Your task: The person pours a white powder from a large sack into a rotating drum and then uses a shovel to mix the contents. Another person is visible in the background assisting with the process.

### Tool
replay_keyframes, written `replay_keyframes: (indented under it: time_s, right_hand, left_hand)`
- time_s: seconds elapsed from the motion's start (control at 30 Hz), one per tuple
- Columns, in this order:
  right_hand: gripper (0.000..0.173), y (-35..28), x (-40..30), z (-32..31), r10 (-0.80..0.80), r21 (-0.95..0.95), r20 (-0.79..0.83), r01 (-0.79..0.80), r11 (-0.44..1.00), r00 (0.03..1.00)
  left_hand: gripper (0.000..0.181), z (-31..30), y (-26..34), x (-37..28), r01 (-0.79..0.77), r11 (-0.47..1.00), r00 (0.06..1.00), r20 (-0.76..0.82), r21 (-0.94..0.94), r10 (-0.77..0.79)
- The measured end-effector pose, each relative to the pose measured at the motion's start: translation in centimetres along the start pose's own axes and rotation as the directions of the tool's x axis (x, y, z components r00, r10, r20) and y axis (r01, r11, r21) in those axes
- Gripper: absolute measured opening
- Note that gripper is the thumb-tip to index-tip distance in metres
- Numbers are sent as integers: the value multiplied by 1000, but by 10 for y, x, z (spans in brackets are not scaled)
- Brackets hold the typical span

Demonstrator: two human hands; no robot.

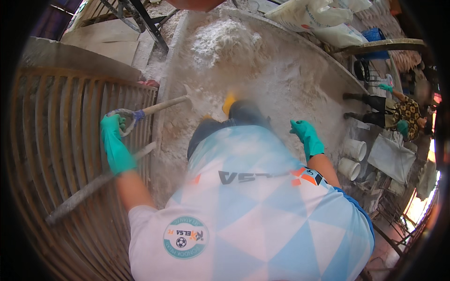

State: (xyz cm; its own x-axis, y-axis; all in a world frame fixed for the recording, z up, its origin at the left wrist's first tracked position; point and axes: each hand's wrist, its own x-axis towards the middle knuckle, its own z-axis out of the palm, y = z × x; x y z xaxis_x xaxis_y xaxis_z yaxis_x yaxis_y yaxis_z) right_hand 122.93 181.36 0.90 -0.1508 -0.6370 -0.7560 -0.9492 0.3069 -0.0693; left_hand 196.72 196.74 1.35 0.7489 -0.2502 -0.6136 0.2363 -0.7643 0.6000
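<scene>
My left hand [116, 140], in a green rubber glove, grips the D-shaped handle of a shovel [165, 104] at the left. The wooden shaft slants down to the right, and the blade is mostly hidden in pale powder. My right hand [305, 135], also gloved in green, is held out at the right with its fingers curled; I cannot tell whether anything is in it. White powder [225, 42] lies heaped at the far end of a low-walled trough [302, 33]. Powder spreads around my legs and a yellow boot [229, 102], partly blurred by dust.
A slatted metal rack [70, 123] stands at the left, with a pole [88, 191] across it. White sacks [313, 15], a blue container [374, 35] and white buckets [355, 149] are beyond the trough's right side. Another person [404, 112] in green gloves stands at the far right.
</scene>
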Motion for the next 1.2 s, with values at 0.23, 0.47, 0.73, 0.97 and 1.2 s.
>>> replay_keyframes:
  time_s: [0.23, 0.47, 0.73, 0.97, 1.2]
  right_hand:
    - [55, 80, -19, 43, 216, 339, 28, -212, 916, 976]
    - [56, 123, -30, 83, 240, 229, 154, -271, 935, 958]
    - [56, 116, 17, 59, 253, 483, 37, -239, 842, 967]
    - [56, 94, -1, 40, 248, 451, -75, -189, 872, 966]
    - [55, 117, -30, 98, 263, 541, 136, -294, 788, 955]
  left_hand:
    - [33, 10, 31, 17, -20, 997, 999, 36, 76, 18]
    - [32, 25, 53, 34, -45, 994, 997, 62, 97, 39]
    - [27, 33, 81, 54, -101, 992, 991, 95, 70, 94]
    - [22, 81, 141, 38, -243, 940, 949, 259, 241, 179]
    - [21, 112, 147, -3, -331, 849, 919, 347, 413, 189]
